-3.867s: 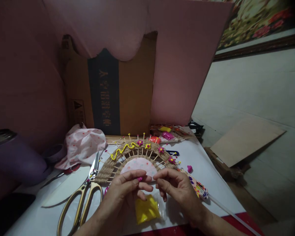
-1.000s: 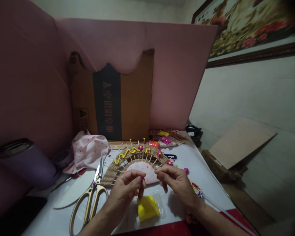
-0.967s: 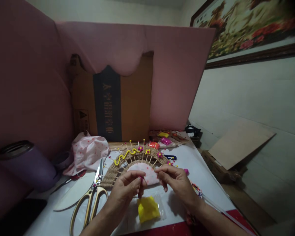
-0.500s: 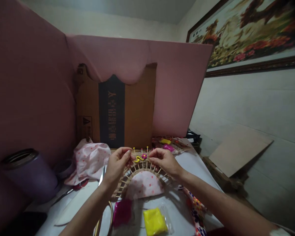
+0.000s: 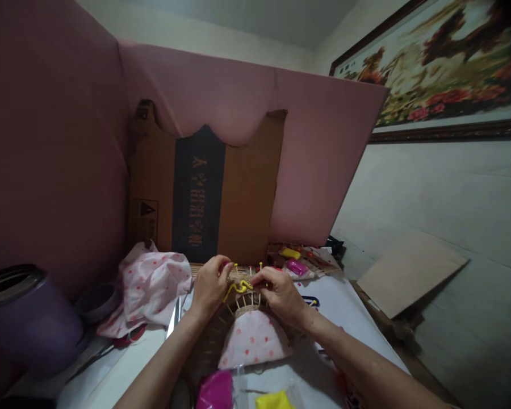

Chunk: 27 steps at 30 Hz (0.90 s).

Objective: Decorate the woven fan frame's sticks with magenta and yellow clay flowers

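two bare hands and two bare forearms are making up the visible body. the left hand is showing its back, with the knuckles and the thumb edge readable. the right hand is showing its back and the wrist. the left forearm is running uncovered to the bottom edge of the view. the right forearm is running uncovered to that same edge. nails and finer surface detail are reading too dim to tell.

Both hands reach forward; fingertips seemingly pinched, nearly meeting.
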Available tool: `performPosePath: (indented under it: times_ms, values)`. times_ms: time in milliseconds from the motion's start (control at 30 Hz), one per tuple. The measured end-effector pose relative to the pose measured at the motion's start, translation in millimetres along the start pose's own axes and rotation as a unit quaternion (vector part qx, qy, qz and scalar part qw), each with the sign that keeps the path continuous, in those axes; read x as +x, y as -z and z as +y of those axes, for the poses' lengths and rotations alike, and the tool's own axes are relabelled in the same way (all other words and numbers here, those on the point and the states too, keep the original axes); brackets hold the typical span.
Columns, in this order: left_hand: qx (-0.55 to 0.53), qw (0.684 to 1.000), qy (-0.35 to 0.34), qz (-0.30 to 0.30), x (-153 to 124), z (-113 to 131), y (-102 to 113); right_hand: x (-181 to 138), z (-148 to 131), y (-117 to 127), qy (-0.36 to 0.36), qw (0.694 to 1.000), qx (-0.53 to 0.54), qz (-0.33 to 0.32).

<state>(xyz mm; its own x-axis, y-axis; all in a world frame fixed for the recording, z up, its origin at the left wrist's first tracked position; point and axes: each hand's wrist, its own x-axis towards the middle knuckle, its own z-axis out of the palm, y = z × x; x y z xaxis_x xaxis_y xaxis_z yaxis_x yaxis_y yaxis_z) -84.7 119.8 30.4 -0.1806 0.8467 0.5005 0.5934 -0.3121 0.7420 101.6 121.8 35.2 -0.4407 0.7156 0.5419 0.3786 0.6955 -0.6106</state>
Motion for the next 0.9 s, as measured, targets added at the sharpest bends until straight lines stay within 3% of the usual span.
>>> performPosePath:
  times_ms: [133, 500, 900]
  values:
    - [0.015, 1.000, 0.015, 0.023, 0.5, -6.1, -0.6, 3.1, 4.7, -4.6, 0.009, 1.000, -0.017, 0.007]
    - [-0.034, 0.998, 0.048, 0.008, -3.7, -13.9, -6.3, 8.7, 8.4, -6.5, 0.013, 0.999, -0.037, 0.021]
    - [-0.045, 0.997, 0.052, 0.020, -2.8, -12.8, -5.7, 11.0, 1.8, -2.9, 0.045, 0.996, -0.072, -0.024]
